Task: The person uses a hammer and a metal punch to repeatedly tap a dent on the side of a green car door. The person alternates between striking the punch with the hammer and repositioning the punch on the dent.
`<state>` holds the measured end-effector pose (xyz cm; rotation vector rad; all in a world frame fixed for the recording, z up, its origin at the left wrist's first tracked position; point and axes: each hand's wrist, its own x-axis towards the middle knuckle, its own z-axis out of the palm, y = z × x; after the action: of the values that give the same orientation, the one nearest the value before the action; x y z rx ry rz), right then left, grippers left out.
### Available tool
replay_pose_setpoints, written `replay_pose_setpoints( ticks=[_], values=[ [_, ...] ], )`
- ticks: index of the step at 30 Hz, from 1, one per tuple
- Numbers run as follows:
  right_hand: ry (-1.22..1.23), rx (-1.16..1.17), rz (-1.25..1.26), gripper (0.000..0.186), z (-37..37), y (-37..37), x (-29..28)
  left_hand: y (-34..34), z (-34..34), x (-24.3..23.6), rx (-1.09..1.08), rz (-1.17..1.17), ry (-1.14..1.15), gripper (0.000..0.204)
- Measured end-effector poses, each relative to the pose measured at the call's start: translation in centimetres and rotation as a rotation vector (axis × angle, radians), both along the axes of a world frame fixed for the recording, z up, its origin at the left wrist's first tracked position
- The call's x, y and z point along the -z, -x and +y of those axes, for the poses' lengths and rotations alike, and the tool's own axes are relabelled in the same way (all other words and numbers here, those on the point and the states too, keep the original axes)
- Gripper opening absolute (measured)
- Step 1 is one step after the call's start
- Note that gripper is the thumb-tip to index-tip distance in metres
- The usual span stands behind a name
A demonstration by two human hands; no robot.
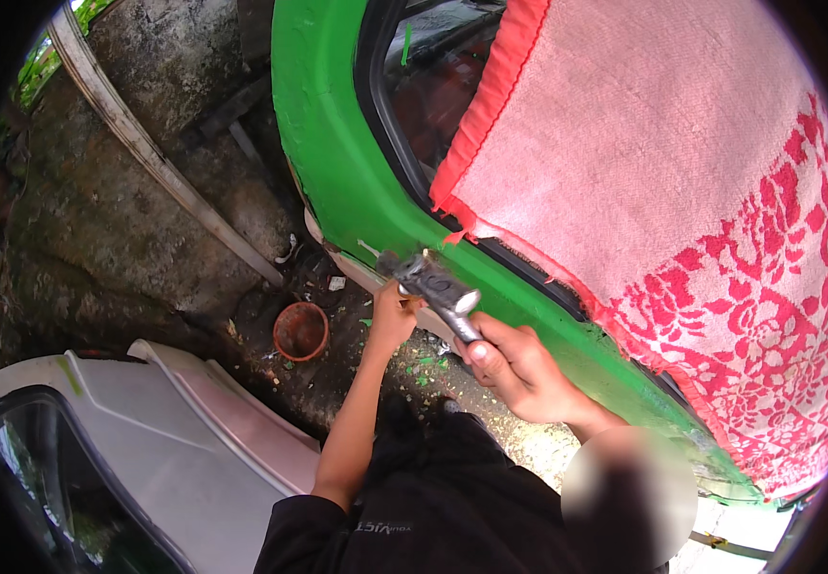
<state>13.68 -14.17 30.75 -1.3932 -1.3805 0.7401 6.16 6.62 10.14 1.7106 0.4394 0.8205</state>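
My right hand (519, 368) is closed around the short grey handle of a dark, hammer-like metal tool (436, 285). One end of the tool's head is round and shiny; the far end is blurred. Just beyond lies the lower edge of a green vehicle body (337, 187), but I cannot tell whether the tool touches it. My left hand (393, 316) is curled close to the vehicle's edge, under and left of the tool's head. The tool partly hides its fingers, and what they hold cannot be made out.
A pink and red patterned towel (615, 163) drapes over the green vehicle's window. At lower left stands a white vehicle (137, 421). A reddish-brown pot (300, 332) sits on the debris-strewn ground. Beyond it, a long pale strip (146, 148) leans across a dirty wall.
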Motion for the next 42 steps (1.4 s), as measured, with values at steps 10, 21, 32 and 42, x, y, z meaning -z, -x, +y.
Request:
replay_pose_setpoints(
  ticks=[10, 21, 32, 42],
  values=[
    [0.157, 0.157, 0.223, 0.028, -1.2, -0.4, -0.1, 1.0, -1.5, 0.9, 0.021, 0.077, 0.105, 0.02],
    [0.214, 0.157, 0.336, 0.027, -1.7, -0.5, 2.3, 0.6, -0.7, -0.3, -0.038, -0.023, -0.042, 0.015],
    [0.309, 0.138, -0.067, 0.023, -1.1, -0.9, 4.4, 0.5, -0.1, 1.0, 0.008, 0.065, -0.202, 0.026],
    [0.246, 0.115, -0.146, 0.018, -1.5, 1.1, 1.0, 0.4, -0.5, -2.1, 0.076, 0.031, -0.214, 0.023]
  ],
)
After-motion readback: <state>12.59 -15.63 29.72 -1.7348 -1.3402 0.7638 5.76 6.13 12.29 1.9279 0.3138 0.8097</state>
